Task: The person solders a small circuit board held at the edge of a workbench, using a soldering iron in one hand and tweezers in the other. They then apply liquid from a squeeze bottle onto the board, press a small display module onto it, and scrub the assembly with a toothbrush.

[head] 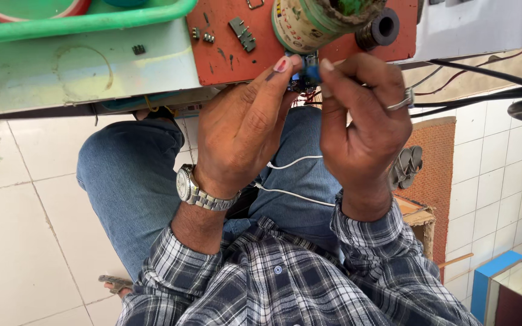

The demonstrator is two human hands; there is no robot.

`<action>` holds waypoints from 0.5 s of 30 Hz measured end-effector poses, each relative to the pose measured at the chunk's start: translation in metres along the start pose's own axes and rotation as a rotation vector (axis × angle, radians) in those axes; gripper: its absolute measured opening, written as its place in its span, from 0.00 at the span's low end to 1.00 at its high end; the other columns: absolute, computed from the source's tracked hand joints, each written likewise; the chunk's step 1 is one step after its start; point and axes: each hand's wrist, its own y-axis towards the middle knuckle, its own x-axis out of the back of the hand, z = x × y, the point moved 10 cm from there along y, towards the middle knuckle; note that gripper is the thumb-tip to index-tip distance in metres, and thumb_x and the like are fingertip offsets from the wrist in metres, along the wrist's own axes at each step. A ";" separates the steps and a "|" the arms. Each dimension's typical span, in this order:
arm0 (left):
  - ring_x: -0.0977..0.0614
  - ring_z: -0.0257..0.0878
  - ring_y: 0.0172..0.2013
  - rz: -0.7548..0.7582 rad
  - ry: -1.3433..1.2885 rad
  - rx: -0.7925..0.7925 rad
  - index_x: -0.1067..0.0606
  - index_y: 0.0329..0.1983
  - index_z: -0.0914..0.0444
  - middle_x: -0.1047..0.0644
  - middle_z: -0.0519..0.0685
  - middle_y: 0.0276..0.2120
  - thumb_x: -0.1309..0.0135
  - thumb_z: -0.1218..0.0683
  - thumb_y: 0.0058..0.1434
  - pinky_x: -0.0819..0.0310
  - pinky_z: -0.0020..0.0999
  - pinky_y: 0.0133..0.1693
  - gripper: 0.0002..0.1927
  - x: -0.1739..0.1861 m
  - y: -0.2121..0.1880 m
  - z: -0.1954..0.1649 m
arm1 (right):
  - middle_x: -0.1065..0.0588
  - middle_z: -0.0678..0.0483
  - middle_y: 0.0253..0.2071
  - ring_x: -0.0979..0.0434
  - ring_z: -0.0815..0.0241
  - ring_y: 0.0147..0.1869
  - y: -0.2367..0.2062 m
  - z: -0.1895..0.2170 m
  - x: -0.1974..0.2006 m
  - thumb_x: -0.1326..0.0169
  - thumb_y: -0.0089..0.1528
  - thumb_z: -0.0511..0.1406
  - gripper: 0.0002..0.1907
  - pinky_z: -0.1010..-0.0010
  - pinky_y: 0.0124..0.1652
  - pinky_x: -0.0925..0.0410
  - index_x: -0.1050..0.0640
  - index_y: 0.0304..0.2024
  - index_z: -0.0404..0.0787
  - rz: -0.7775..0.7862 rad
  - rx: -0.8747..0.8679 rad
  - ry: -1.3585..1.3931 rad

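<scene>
My left hand (243, 130), with a steel watch on the wrist, and my right hand (364, 121), with a ring on one finger, are raised together above my lap. Between their fingertips they pinch a small blue electronic part (310, 75) with thin red wires hanging below it. Most of the part is hidden by my fingers. Just beyond the hands lies an orange-red mat (225, 42) with small metal components (243, 33) on it. A round tin (309, 21) stands on the mat's far side.
A pale worktable (61, 72) carries a green tray (80, 21) at top left. Black cables (490, 90) run off to the right. A white thin cable (291, 193) crosses my jeans. Tiled floor, sandals (407, 166), a brown doormat and a blue box (496, 278) lie below.
</scene>
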 end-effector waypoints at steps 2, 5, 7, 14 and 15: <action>0.17 0.44 0.59 0.006 0.003 0.009 0.38 0.72 0.64 0.24 0.52 0.63 0.38 0.68 0.75 0.18 0.34 0.57 0.29 0.001 -0.001 0.001 | 0.27 0.50 0.49 0.24 0.59 0.50 -0.001 0.006 -0.003 0.38 0.68 0.22 0.12 0.71 0.48 0.29 0.20 0.52 0.35 0.015 0.040 0.048; 0.17 0.44 0.58 -0.002 0.005 -0.004 0.37 0.72 0.64 0.24 0.52 0.64 0.37 0.67 0.75 0.18 0.34 0.55 0.28 0.001 0.000 0.000 | 0.26 0.51 0.50 0.24 0.59 0.50 -0.003 -0.001 0.001 0.38 0.70 0.21 0.11 0.72 0.47 0.29 0.20 0.53 0.35 -0.035 -0.031 0.007; 0.16 0.44 0.56 0.004 0.014 0.009 0.36 0.72 0.64 0.24 0.52 0.63 0.36 0.67 0.76 0.18 0.34 0.54 0.28 0.002 -0.001 0.000 | 0.27 0.50 0.50 0.24 0.59 0.49 -0.005 -0.001 -0.001 0.38 0.69 0.21 0.11 0.72 0.47 0.28 0.20 0.52 0.35 -0.026 -0.029 0.050; 0.16 0.44 0.55 0.019 0.017 0.008 0.35 0.71 0.64 0.24 0.52 0.61 0.37 0.67 0.74 0.18 0.34 0.52 0.28 0.002 0.001 0.000 | 0.26 0.49 0.49 0.23 0.60 0.48 -0.012 -0.007 0.002 0.40 0.69 0.20 0.12 0.72 0.45 0.27 0.21 0.53 0.35 -0.039 -0.050 0.019; 0.16 0.44 0.56 0.019 0.015 0.011 0.35 0.71 0.64 0.24 0.52 0.62 0.37 0.67 0.74 0.18 0.34 0.53 0.28 0.002 0.000 -0.001 | 0.26 0.49 0.48 0.22 0.60 0.48 -0.012 -0.005 0.002 0.40 0.70 0.20 0.12 0.72 0.45 0.27 0.21 0.54 0.35 -0.033 -0.042 0.010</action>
